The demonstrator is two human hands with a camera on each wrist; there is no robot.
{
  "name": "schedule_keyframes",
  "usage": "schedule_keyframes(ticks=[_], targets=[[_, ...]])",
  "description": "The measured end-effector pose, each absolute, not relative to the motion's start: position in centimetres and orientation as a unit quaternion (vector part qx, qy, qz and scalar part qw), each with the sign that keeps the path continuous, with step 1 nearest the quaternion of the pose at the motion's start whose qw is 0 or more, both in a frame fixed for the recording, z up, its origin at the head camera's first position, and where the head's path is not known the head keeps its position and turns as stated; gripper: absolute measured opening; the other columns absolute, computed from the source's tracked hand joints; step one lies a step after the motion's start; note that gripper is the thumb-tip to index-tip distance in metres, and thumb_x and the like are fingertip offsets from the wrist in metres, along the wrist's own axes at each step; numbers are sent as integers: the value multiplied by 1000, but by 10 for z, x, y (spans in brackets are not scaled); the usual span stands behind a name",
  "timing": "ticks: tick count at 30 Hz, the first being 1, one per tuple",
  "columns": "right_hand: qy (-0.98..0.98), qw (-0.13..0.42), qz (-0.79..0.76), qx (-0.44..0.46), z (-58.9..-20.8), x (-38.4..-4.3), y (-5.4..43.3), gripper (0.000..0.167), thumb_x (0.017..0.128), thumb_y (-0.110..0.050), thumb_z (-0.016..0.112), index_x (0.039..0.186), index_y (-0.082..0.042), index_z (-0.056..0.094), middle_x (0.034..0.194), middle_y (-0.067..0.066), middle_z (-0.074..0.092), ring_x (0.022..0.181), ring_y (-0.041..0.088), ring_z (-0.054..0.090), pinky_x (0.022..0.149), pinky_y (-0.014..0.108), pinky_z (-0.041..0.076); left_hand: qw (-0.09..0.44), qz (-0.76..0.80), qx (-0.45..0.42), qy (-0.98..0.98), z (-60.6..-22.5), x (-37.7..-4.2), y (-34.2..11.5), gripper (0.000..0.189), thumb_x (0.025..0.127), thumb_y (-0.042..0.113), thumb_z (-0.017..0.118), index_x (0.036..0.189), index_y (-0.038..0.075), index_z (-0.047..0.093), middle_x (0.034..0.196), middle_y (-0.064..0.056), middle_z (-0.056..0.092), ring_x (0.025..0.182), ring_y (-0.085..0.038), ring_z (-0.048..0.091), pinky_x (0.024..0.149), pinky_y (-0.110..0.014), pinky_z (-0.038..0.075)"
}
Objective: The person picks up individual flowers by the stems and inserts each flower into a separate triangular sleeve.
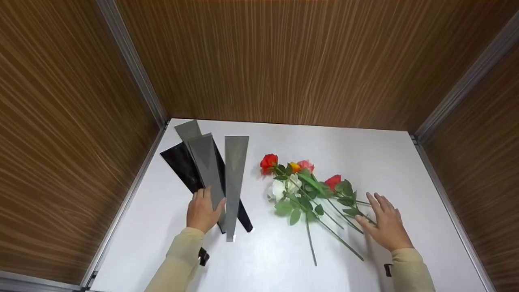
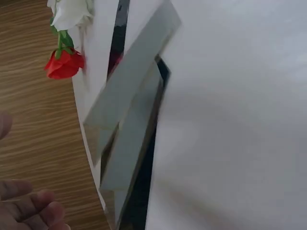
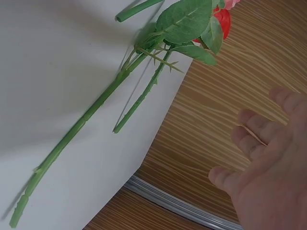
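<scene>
Apparently, the work stands at its very beginning. Wooden walls [image 1: 263, 61] enclose the white table [image 1: 344, 146]. From the table's middle, the wrappers [image 1: 206, 158], grey and black, lie toward ten o'clock. They are flat and partly one over another; I see no flower inside any of them. Near the middle are the flowers [image 1: 306, 202], loose and crossing each other, with most stems [image 3: 85, 119] running toward five o'clock. None is held or wrapped, so, in my judgement, nothing is finished and both groups wait to be handled. Within this bunch, one red bloom [image 1: 269, 163] sits at ten o'clock, the orange [image 1: 294, 167] and the pink [image 1: 306, 165] near twelve, the white pair [image 1: 277, 190] at nine, another red at two. The left hand [image 1: 202, 213], at nine o'clock, is near the wrappers; its fingers are lightly bent and grasp nothing. The right hand [image 1: 385, 225], between three and four, is just beside the stems, fingers spread and released.
</scene>
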State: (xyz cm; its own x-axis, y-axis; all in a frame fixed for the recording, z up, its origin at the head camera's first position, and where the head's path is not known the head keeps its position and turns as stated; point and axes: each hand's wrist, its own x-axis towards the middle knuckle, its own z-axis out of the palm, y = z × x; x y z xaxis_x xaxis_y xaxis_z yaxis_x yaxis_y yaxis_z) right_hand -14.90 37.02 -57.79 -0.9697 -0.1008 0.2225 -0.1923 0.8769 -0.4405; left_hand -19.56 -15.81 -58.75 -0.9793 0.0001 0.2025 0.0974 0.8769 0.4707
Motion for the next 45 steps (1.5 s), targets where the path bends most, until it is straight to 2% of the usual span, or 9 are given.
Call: schedule_keyframes(ticks=[9, 16, 18, 28, 39, 45], targets=[[-962, 103, 237, 88, -578, -157, 367, 75, 88, -45, 67, 147, -8, 38, 145, 28, 33, 132, 51, 26, 95, 77, 17, 50, -256, 21, -965, -590, -227, -128, 68, 94, 49, 55, 132, -8, 48, 126, -25, 54, 115, -39, 52, 95, -50, 44], [-964, 99, 231, 90, -580, -157, 363, 73, 88, -45, 66, 144, -6, 40, 144, 28, 34, 133, 50, 26, 95, 76, 19, 30, -218, 48, -974, -604, -243, -110, 71, 92, 54, 55, 124, -9, 53, 110, -23, 58, 100, -38, 58, 83, -50, 49], [-964, 96, 231, 89, -580, -156, 362, 73, 88, -46, 66, 144, -6, 41, 145, 28, 34, 133, 50, 26, 95, 76, 19, 28, -199, 50, -978, -608, -247, -107, 72, 91, 55, 55, 122, -9, 54, 107, -23, 59, 99, -38, 58, 83, -49, 49], [-960, 113, 234, 102, -581, -158, 357, 68, 87, -42, 69, 138, -2, 48, 143, 27, 37, 132, 48, 28, 98, 72, 21, 8, -136, 60, -989, -625, -258, -101, 78, 89, 60, 55, 122, -11, 56, 110, -24, 58, 104, -39, 55, 86, -53, 47], [-959, 103, 242, 103, -584, -160, 349, 70, 86, -45, 69, 137, -2, 49, 143, 26, 38, 132, 49, 29, 96, 74, 22, 3, -123, 60, -991, -637, -259, -92, 55, 93, 47, 58, 111, -4, 67, 108, -21, 57, 101, -37, 54, 81, -54, 48], [-960, 95, 240, 108, -585, -163, 342, 70, 87, -46, 68, 139, -4, 47, 144, 25, 38, 133, 48, 29, 96, 74, 22, 30, -144, 64, -987, -648, -261, -92, 45, 92, 38, 62, 104, -4, 69, 100, -19, 56, 94, -36, 55, 76, -51, 49]])
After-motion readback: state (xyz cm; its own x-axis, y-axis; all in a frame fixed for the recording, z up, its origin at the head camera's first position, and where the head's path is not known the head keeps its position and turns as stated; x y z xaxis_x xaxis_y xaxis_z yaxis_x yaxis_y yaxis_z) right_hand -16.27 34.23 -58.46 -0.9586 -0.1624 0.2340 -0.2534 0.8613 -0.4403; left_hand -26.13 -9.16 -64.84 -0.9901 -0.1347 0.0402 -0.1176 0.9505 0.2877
